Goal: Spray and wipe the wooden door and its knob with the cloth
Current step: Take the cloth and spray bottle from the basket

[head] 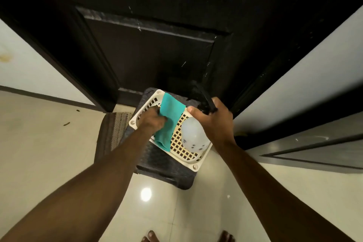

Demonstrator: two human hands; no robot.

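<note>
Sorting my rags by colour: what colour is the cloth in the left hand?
Teal, a plain blue-green cloth, seen best in the head view.

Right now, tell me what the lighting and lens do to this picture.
Head view: the dark door swallows detail, its panels showing only by thin highlights; a lamp glare spot shines on the glossy floor; the wide lens splays the walls outward and stretches both forearms; the teal cloth and spray bottle read clearly.

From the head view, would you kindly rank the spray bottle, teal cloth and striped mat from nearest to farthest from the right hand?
1. Spray bottle: gripped by the right hand at its neck.
2. Teal cloth: just left, held by the left hand.
3. Striped mat: farthest left, on the floor.
</note>
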